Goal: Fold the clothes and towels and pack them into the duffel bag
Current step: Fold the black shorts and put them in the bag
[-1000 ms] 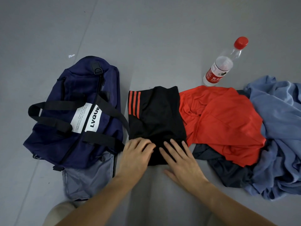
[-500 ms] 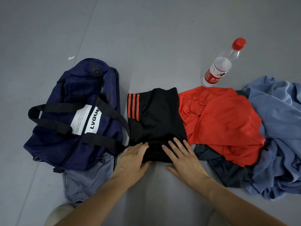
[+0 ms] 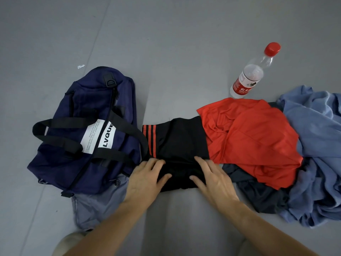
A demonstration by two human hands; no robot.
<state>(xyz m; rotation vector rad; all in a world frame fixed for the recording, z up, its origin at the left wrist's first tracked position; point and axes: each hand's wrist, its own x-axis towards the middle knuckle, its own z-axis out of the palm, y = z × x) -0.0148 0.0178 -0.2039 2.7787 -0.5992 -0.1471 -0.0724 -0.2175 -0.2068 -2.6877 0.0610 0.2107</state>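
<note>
Both hands are laid flat with fingers nearly straight, nothing clamped: the left hand (image 3: 147,182) and right hand (image 3: 214,182) are set apart on the near edge of the black shorts (image 3: 180,141), thumbs turned inward on the cloth. The shorts lie on the floor (image 3: 166,52) just beside the duffel bag (image 3: 88,137), touching its right flank and strap.

Risks noted:
- The near fold is held only by palm pressure. If the hands are lifted unevenly, the slick cloth is likely to spring open.
- The red garment (image 3: 254,139), on the far side of the shorts from the duffel bag, overlaps their edge. It may be dragged along when the shorts are moved.
- The duffel bag's zip appears to be closed. If so, one hand must be freed to open it, and the fold could be lost.
- The blue cloth (image 3: 317,145), farthest from the duffel bag, is unfolded.
</note>
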